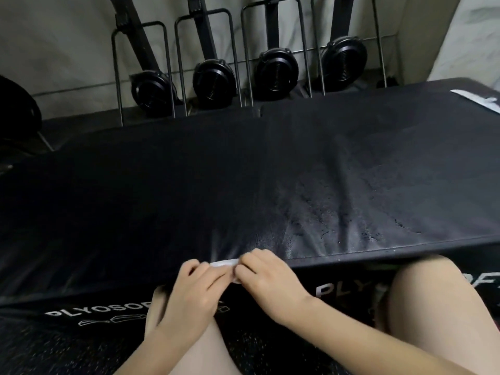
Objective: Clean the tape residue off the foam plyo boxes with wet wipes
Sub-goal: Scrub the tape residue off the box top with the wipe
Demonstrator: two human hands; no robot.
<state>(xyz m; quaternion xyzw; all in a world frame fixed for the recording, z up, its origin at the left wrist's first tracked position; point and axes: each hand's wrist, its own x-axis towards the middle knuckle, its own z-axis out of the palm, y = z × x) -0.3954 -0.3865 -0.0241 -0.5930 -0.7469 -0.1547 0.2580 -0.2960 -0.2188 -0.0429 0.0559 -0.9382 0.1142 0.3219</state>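
Observation:
A wide black foam plyo box (189,190) fills the middle of the view, its top cracked and shiny with wet marks on the right. White lettering runs along its front face. At the near edge my left hand (192,290) and my right hand (265,282) meet, and both pinch a small folded white wet wipe (224,263) between their fingertips. The wipe sits right at the box's front top edge. Most of the wipe is hidden by my fingers.
A white packet or sheet (476,100) lies on the far right corner of the box. Behind the box, several upright black machines with round fans (213,85) stand in metal frames against a pale wall. My bare knees (433,293) press close to the box front.

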